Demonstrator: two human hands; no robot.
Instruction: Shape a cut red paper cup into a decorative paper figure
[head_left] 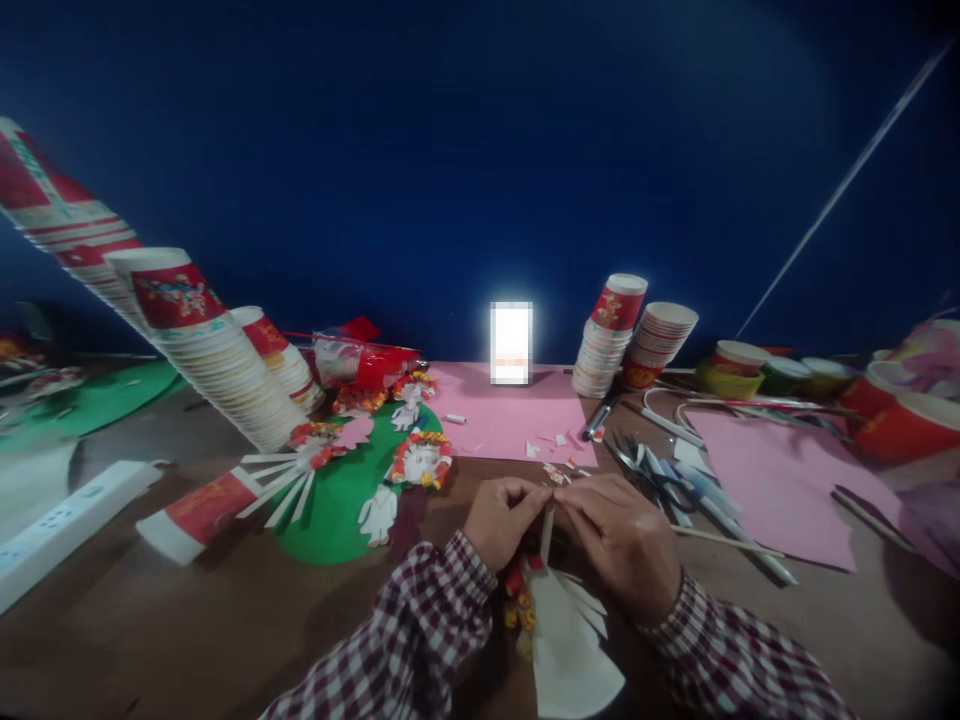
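Note:
My left hand [504,522] and my right hand [624,540] meet at the fingertips, both pinching the upper end of a narrow pale paper strip [547,538]. The strip runs down to a cut white paper cup [574,655] lying below my hands, with more cut strips fanned on its right side. Red and yellow curled paper bits [519,612] sit along its left edge. My fingers hide the very tip of the strip. Just beyond my fingertips, small paper scraps [556,474] lie on the brown table [247,620].
Stacked paper cups [202,340] lean at left, near a power strip [67,530] and a cut red cup [199,510]. White paper figures [377,516] rest on green paper [319,530]. Pink sheets [510,410] lie ahead; scissors [660,482] and pens [739,535] are to the right.

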